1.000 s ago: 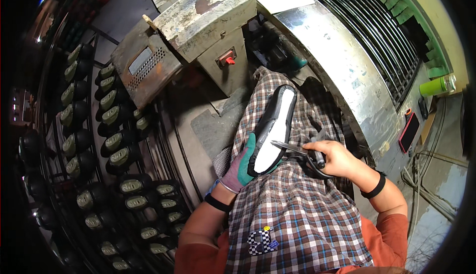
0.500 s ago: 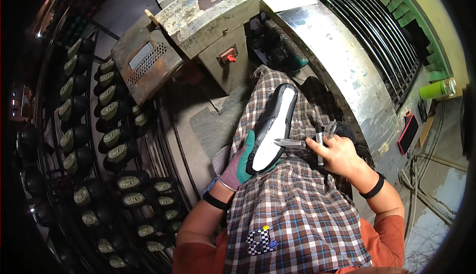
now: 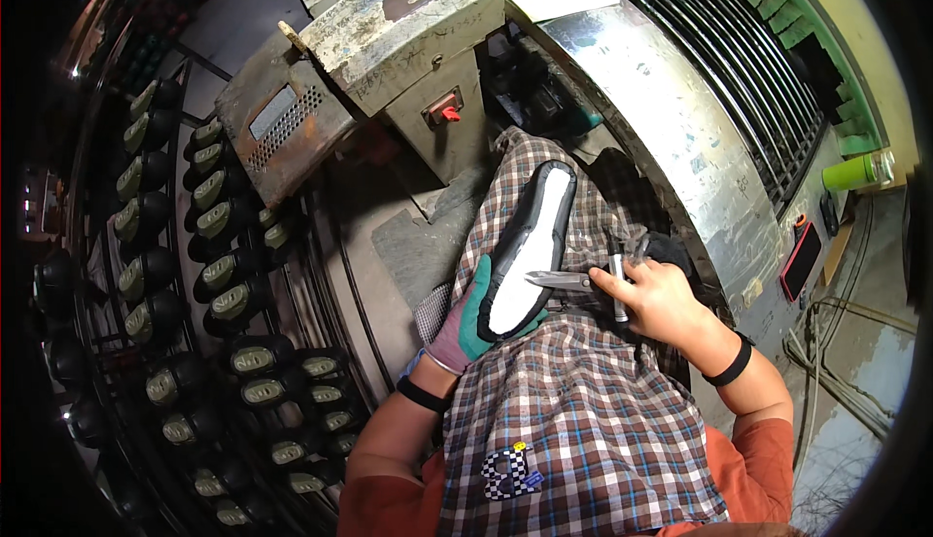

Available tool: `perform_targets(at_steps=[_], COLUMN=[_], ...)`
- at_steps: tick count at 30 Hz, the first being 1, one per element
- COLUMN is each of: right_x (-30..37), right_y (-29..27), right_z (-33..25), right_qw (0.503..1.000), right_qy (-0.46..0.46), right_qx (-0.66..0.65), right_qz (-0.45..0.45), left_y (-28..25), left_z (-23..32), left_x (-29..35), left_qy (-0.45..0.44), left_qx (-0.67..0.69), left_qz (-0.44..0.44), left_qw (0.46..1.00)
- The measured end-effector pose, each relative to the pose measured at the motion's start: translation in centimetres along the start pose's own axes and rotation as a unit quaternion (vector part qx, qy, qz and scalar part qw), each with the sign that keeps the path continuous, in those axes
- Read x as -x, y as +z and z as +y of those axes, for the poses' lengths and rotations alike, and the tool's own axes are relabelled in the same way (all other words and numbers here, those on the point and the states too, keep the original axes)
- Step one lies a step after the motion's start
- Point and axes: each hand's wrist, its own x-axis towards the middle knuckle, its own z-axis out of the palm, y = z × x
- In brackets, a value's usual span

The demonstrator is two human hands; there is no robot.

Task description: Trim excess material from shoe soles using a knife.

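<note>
A black shoe upper on its last lies sole up across my lap, its long white insole facing me. My left hand, in a grey-purple glove with a green palm, grips the wider near end from the left. My right hand is bare and closed on metal pincers that have pointed jaws and a cylindrical cross piece. The jaw tips lie over the white insole near its middle; whether they touch it I cannot tell. My fingers hide the handles.
Racks of black shoes fill the left side. A worn metal machine with a red switch stands ahead. To the right are a metal bench with dark bars, a green-capped bottle, a red-edged phone and cables.
The shoe has shifted slightly left. My right hand and the pincers have moved a little left too, and the jaw tips now sit farther over the white insole.
</note>
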Motion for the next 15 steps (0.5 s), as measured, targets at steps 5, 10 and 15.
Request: perform_targets(at_steps=[5,10,15], right_x=[-0.7,-0.1,0.1], right_y=[2.6,1.2,-0.9], right_z=[-0.4,-1.5,-1.9], right_qw=[0.869,0.984,1.0], right_qy=[0.14,0.079,-0.011], right_qx=[-0.474,-0.16,-0.015], right_qz=[-0.013,0.014,-0.023], left_y=[0.2,0.4,-2.7], left_z=[-0.3,-0.2,-1.4], left_x=[-0.1,0.1,-0.7], left_qy=[0.014,0.008,0.09], left_qx=[0.027,0.076,0.027], left_qz=[0.006,-0.021,0.019], left_qw=[1.0,0.997,0.995])
